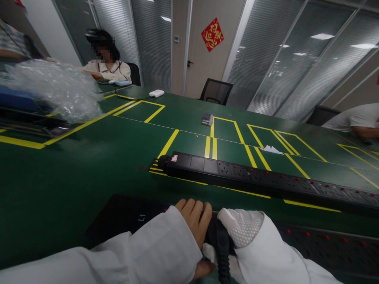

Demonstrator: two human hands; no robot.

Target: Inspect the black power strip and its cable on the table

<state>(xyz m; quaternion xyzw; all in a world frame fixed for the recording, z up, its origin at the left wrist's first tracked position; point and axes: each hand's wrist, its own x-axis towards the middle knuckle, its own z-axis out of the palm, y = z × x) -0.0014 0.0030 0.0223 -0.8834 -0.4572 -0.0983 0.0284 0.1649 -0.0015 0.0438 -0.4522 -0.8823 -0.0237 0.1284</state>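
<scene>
A long black power strip (130, 211) marked "L1" lies across the near side of the green table, partly hidden under my forearms. My left hand (197, 219), bare below a white sleeve, is closed with its fingers curled over the strip's far edge. Right beside it, my right hand (241, 227) in a white glove is closed around a black plug (220, 236), whose ribbed cable hangs toward me. The hands and sleeves hide where the plug meets the strip. Beyond them lies a second long black power strip (237, 169) with a row of sockets and red dots.
Yellow tape outlines mark the green table (89, 169). Clear plastic wrap (59, 90) lies at the left by dark parts. A phone-like item (207, 119), a white box (156, 93) and crumpled paper (271, 149) lie farther back. People sit at the far left and right.
</scene>
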